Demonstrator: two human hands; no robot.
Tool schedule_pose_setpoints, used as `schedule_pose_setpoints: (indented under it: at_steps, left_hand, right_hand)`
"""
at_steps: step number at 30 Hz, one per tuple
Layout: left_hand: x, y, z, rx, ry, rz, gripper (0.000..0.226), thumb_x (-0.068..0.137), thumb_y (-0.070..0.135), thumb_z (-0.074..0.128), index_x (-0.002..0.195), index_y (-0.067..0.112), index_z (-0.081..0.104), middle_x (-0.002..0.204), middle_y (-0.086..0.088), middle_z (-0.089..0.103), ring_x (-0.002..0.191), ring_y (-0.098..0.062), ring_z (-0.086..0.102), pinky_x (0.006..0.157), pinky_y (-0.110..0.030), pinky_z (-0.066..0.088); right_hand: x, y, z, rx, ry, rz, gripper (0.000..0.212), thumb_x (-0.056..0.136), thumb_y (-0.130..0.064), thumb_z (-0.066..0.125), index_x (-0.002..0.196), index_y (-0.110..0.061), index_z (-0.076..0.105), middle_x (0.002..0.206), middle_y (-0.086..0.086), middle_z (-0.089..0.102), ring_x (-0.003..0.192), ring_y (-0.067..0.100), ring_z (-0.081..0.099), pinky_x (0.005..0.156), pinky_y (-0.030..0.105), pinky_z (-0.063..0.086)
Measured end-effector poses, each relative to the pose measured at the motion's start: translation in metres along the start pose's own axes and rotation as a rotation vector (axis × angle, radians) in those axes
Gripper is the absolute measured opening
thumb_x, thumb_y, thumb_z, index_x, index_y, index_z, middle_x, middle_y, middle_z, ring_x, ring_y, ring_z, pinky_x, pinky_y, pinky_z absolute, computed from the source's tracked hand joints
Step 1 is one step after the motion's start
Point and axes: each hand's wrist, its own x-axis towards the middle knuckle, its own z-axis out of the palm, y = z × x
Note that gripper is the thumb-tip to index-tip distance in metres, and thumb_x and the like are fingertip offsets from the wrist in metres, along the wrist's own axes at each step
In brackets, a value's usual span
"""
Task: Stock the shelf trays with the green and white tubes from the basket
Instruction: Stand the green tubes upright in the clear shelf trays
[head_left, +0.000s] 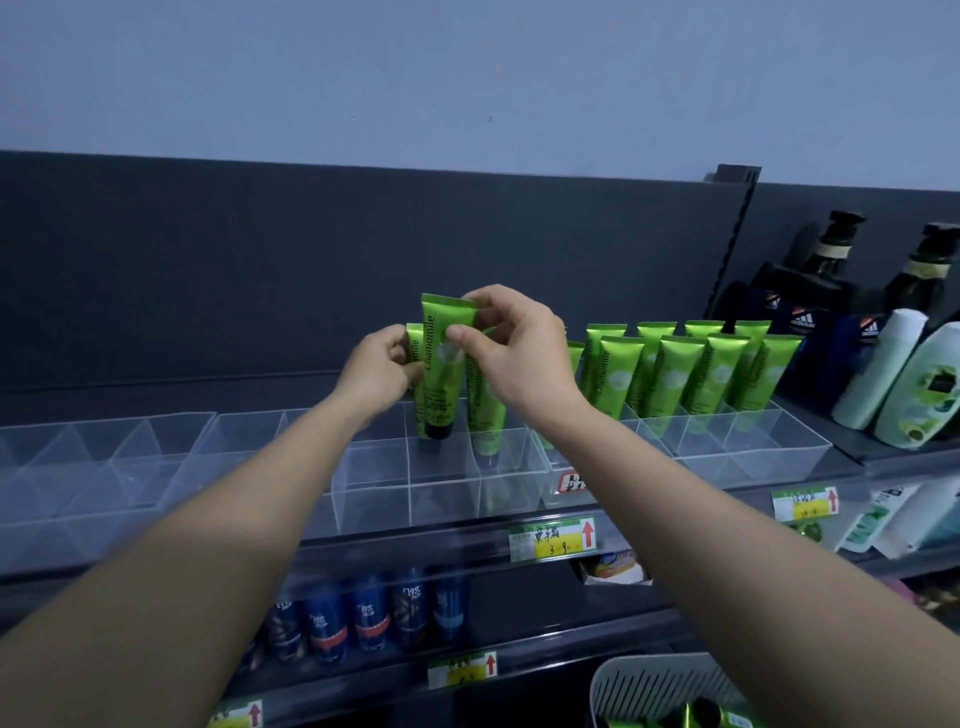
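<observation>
My right hand (511, 345) pinches the top of a green tube with a black cap (440, 374), held upright, cap down, above a rear compartment of the middle clear tray (441, 493). My left hand (382, 371) grips a second green tube (414, 348) just behind and left of the first. Another tube (485, 415) stands in the compartment to the right. Several green tubes (691, 374) fill the right tray (753, 447). The white basket (654, 686), bottom right, holds more tubes.
A further clear divided tray (93, 467) sits to the left. Dark pump bottles (831, 270) and pale bottles (919, 384) stand at the right. Blue cans (374, 618) line the shelf below, behind price tags (553, 538).
</observation>
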Motion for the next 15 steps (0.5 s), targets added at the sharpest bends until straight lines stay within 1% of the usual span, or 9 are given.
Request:
schedule_pose_setpoints:
  at_steps: [3, 7, 11, 13, 15]
  left_hand:
    - [0.001, 0.0, -0.002, -0.001, -0.004, -0.015, 0.028, 0.084, -0.003, 0.065, 0.088, 0.024, 0.063, 0.082, -0.001, 0.071, 0.081, -0.025, 0.068, 0.075, -0.041, 0.058]
    - [0.0, 0.002, -0.005, -0.01, 0.001, -0.018, 0.028, 0.082, -0.007, 0.065, 0.085, 0.021, 0.066, 0.085, -0.005, 0.072, 0.081, -0.03, 0.069, 0.071, -0.04, 0.059]
    - [-0.002, 0.002, -0.005, 0.016, 0.02, -0.006, 0.022, 0.083, -0.004, 0.065, 0.093, 0.015, 0.068, 0.089, -0.007, 0.073, 0.083, -0.031, 0.07, 0.073, -0.044, 0.059]
    - [-0.003, 0.003, -0.004, 0.025, 0.026, 0.002, 0.025, 0.083, -0.008, 0.063, 0.093, 0.015, 0.068, 0.087, -0.01, 0.072, 0.082, -0.03, 0.07, 0.071, -0.042, 0.06]
    - [-0.004, 0.006, -0.003, 0.025, 0.037, 0.01, 0.032, 0.082, -0.013, 0.06, 0.087, 0.018, 0.067, 0.081, -0.01, 0.07, 0.076, -0.027, 0.068, 0.062, -0.035, 0.06]
  right_hand:
    - [0.003, -0.002, 0.004, -0.022, 0.014, -0.021, 0.014, 0.081, -0.019, 0.074, 0.094, -0.02, 0.068, 0.071, -0.013, 0.059, 0.063, 0.008, 0.056, 0.067, 0.029, 0.052]
    - [0.004, -0.001, 0.01, -0.07, -0.001, -0.038, 0.015, 0.082, -0.02, 0.073, 0.096, -0.019, 0.068, 0.073, -0.011, 0.059, 0.063, 0.008, 0.055, 0.067, 0.027, 0.05]
    - [0.004, 0.004, 0.014, -0.131, -0.042, -0.03, 0.016, 0.084, -0.021, 0.072, 0.099, -0.02, 0.068, 0.077, -0.01, 0.058, 0.058, 0.001, 0.049, 0.064, 0.022, 0.04]
    - [0.004, 0.007, 0.017, -0.155, -0.062, -0.015, 0.016, 0.083, -0.02, 0.072, 0.099, -0.019, 0.069, 0.075, -0.01, 0.058, 0.06, 0.005, 0.051, 0.066, 0.023, 0.041]
    - [0.003, 0.01, 0.022, -0.175, -0.087, 0.008, 0.016, 0.082, -0.019, 0.072, 0.098, -0.02, 0.069, 0.076, -0.007, 0.062, 0.069, 0.014, 0.057, 0.073, 0.028, 0.048]
